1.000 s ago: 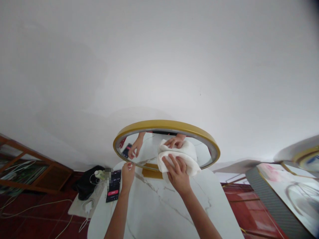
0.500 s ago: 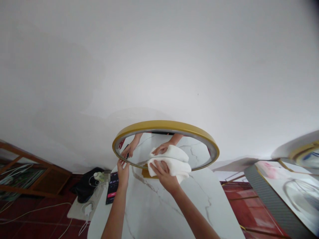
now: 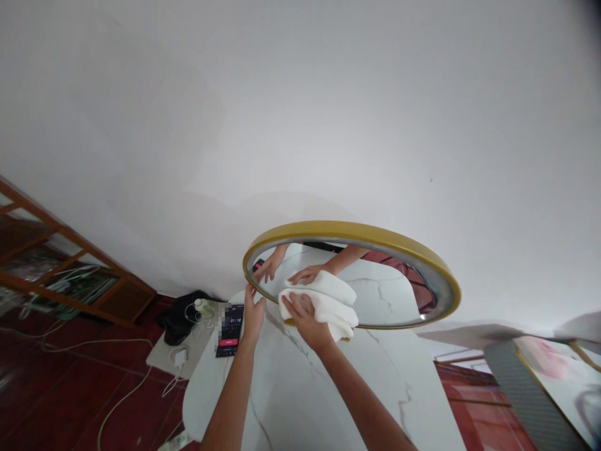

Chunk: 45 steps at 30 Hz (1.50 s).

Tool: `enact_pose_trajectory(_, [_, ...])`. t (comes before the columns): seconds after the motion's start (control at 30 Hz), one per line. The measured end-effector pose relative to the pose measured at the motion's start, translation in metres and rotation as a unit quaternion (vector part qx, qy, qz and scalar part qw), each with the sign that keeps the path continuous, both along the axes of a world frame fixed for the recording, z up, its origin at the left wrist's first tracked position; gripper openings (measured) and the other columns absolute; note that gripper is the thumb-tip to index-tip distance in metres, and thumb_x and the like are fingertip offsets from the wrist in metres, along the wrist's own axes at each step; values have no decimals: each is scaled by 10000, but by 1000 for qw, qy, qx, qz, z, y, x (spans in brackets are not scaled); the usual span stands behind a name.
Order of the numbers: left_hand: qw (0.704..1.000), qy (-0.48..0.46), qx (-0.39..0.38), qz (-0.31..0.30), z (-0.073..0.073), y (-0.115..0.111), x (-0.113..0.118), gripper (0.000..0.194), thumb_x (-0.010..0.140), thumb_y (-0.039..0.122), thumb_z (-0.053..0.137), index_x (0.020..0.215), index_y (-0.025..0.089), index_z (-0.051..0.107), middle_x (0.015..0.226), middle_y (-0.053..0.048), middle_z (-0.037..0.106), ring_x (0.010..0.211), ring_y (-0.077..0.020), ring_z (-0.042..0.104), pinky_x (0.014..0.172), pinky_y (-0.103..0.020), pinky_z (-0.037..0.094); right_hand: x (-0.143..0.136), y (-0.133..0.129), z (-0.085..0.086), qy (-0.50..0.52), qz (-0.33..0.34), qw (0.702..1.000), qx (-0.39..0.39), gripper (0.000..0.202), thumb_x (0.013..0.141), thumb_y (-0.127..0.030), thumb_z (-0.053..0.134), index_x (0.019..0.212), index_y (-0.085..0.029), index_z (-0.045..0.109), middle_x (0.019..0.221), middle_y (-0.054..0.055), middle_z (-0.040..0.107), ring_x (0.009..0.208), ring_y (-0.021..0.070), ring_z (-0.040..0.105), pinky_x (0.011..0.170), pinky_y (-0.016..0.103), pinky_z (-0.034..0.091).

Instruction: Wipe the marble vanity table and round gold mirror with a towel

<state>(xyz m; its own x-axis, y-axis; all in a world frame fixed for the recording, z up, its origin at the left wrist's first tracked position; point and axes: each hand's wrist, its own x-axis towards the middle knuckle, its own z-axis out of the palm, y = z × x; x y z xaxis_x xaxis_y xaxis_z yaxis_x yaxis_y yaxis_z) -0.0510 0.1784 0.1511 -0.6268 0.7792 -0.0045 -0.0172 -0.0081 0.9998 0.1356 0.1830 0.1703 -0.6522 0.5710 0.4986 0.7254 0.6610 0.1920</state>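
A round mirror with a gold frame (image 3: 357, 232) leans over a white marbled table (image 3: 291, 401), close to the wall. My left hand (image 3: 254, 310) grips the frame at its lower left edge. Under my right hand (image 3: 307, 319) is a folded white cloth (image 3: 333, 313), pressed against the lower left part of the glass; the fingers lie spread over the cloth. Both hands and the cloth are reflected in the mirror. The cloth hides part of the frame's lower edge and most of the gold piece beneath it.
A phone (image 3: 230, 332) showing a timer lies left of my left forearm. Beyond it are a green-white bottle (image 3: 203, 307), a black bag (image 3: 181, 318), a white charger (image 3: 179, 358) and cables. A wooden shelf (image 3: 70, 269) stands far left, a ribbed grey-sided table (image 3: 526, 388) at right.
The view has turned, so the mirror sits further right and looks more tilted. My right hand and the cloth are now nearer the mirror's left side. My left hand keeps its hold.
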Motion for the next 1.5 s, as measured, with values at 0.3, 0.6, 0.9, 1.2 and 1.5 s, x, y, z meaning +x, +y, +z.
enact_pose_trajectory(0.3, [1000, -21, 5, -15, -8, -4, -2, 698, 654, 95, 486, 1334, 207, 377, 1385, -83, 442, 1286, -217, 410, 1056, -362, 342, -32, 4, -13, -4, 32, 999, -7, 625, 843, -124, 408, 1432, -290, 279, 1416, 19, 433, 1191, 220, 465, 1041, 411, 300])
enact_pose_trajectory(0.6, [996, -43, 44, -59, -6, -10, -11, 693, 619, 115, 450, 1304, 214, 420, 1357, -59, 477, 1267, -209, 431, 1079, -366, 314, -57, -2, 6, 13, -8, 999, -41, 592, 899, -201, 385, 1449, -322, 201, 1444, 37, 389, 1171, 266, 471, 1034, 504, 295])
enact_pose_trajectory(0.9, [996, -41, 23, -80, -12, -13, -14, 733, 640, 117, 461, 1361, 202, 360, 1431, -75, 392, 1319, -224, 364, 1097, -397, 276, -47, -2, -33, 17, 20, 999, -34, 597, 873, -94, 359, 1424, -313, 287, 1301, 30, 547, 1076, 221, 534, 967, 410, 357])
enact_pose_trajectory(1.2, [993, -59, 42, -94, -7, -17, -14, 637, 743, 271, 545, 1355, 218, 378, 1417, -86, 408, 1329, -241, 349, 1067, -367, 334, -82, -8, 75, 62, -30, 997, -25, 610, 891, -203, 398, 1447, -350, 192, 1441, 36, 381, 1173, 299, 430, 972, 503, 337])
enact_pose_trajectory(1.5, [992, -60, 57, -94, -9, -15, -15, 641, 734, 234, 543, 1354, 218, 378, 1419, -87, 408, 1319, -226, 363, 1077, -360, 317, -83, -7, 80, 63, -47, 997, -22, 606, 893, -213, 418, 1439, -368, 207, 1418, 17, 413, 1147, 305, 433, 945, 488, 350])
